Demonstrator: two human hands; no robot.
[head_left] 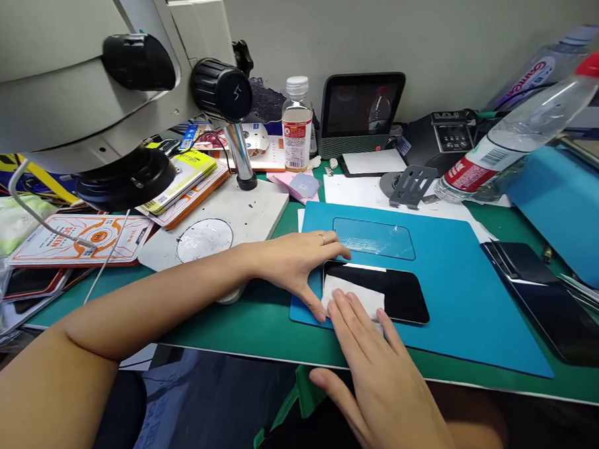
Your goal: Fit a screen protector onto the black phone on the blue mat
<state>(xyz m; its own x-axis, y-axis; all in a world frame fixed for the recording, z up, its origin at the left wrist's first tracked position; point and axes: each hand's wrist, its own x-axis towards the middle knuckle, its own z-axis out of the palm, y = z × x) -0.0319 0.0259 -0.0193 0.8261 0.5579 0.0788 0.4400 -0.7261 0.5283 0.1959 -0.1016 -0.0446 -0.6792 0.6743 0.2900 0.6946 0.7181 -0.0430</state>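
Note:
A black phone (406,297) lies screen up on the blue mat (455,291). My left hand (298,265) spans its left end, thumb at the near corner and fingers at the far edge, closed around it. Under the fingertips of my right hand (377,367) a white wipe (358,294) is pressed flat on the left half of the screen. Those fingers are stretched forward, thumb apart, and a bit of the wipe shows between them. Just behind the phone rests a clear glass sheet with a dark outline (378,240).
A microscope (130,111) looms over the left side, its base (255,216) near my left forearm. Bottles (296,128), a tilted red-capped bottle (511,148), a display (362,111) and a metal stand (414,186) line the back. Another dark phone panel (559,302) lies right.

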